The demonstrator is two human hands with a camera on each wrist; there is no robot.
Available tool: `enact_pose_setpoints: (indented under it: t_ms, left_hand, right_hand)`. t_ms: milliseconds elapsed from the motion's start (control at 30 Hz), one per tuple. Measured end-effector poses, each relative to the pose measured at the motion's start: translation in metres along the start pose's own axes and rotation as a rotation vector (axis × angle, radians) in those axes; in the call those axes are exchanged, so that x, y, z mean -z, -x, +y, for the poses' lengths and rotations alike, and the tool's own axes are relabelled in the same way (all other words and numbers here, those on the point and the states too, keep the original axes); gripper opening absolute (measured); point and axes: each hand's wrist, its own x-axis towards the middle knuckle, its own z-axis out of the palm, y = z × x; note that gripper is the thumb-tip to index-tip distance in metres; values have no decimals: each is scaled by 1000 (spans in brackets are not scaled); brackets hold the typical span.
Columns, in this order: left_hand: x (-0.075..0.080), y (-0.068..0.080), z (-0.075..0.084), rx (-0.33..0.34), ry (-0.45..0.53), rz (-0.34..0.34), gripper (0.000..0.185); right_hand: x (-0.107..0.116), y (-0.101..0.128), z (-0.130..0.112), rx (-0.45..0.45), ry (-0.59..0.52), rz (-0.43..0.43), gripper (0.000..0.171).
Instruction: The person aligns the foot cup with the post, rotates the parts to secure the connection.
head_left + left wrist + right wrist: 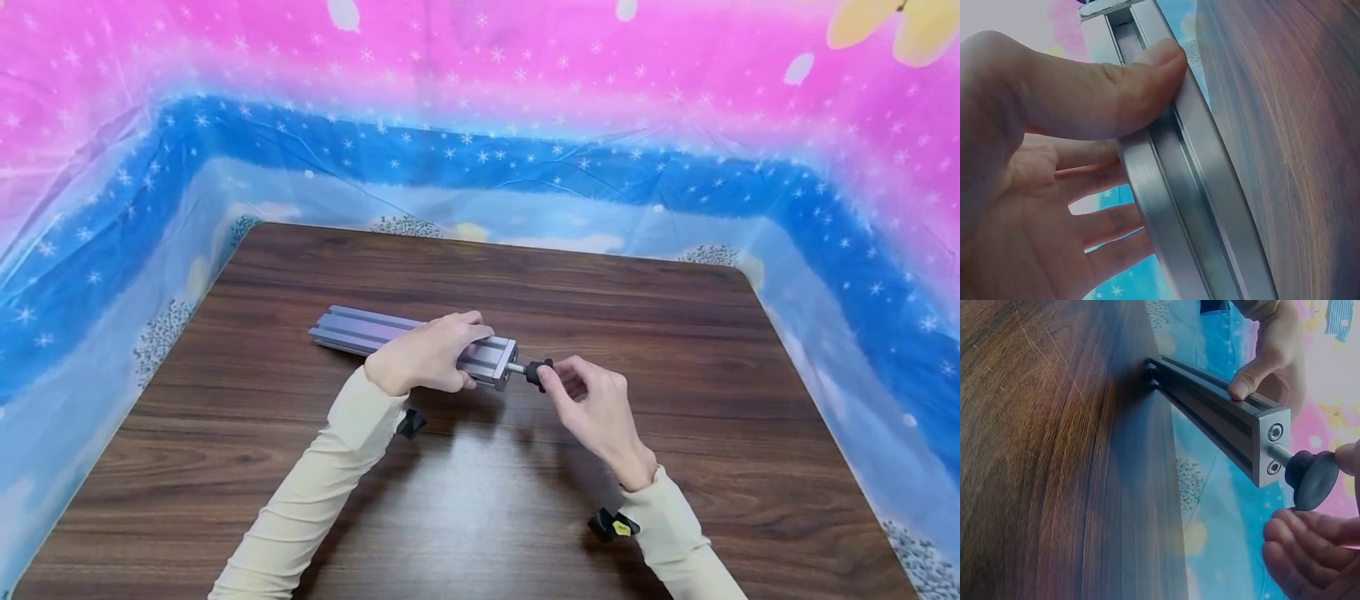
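Observation:
A silver aluminium extrusion profile (356, 327) with long slots is held by my left hand (429, 354) near its right end. In the left wrist view the thumb (1150, 81) presses across a slot, with the fingers behind the profile. An end plate (1262, 450) with two socket screws caps the near end. From its middle juts a threaded stud (1280, 454) carrying a black levelling foot (1316, 482). My right hand (600, 408) pinches this foot between thumb and fingertips. The profile's far end lies close to the tabletop in the right wrist view.
The dark wood-grain table (480, 517) extends around both hands. A pink and blue patterned cloth (525, 158) hangs along its back and sides. Black wrist mounts (613, 525) sit under the cream sleeves (315, 492).

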Motion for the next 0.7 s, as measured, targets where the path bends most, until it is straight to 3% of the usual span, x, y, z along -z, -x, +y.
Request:
enact_pose_setpoints:
  t_ms: [100, 200, 467, 567, 700]
  left_hand:
    - [0, 0, -1, -8, -1, 3, 53]
    - [0, 0, -2, -14, 0, 5, 55]
    - [2, 1, -3, -7, 6, 0, 56]
    - [2, 2, -4, -2, 6, -3, 55]
    - [2, 2, -4, -1, 10, -7, 56]
  right_hand:
    - [1, 0, -1, -41, 17, -44, 21]
    - [4, 2, 0, 1, 27, -49, 22]
    - [10, 5, 14, 401, 45, -19, 71]
    - [8, 4, 17, 520, 74, -11, 73]
    - [6, 1, 19, 589, 98, 9, 67]
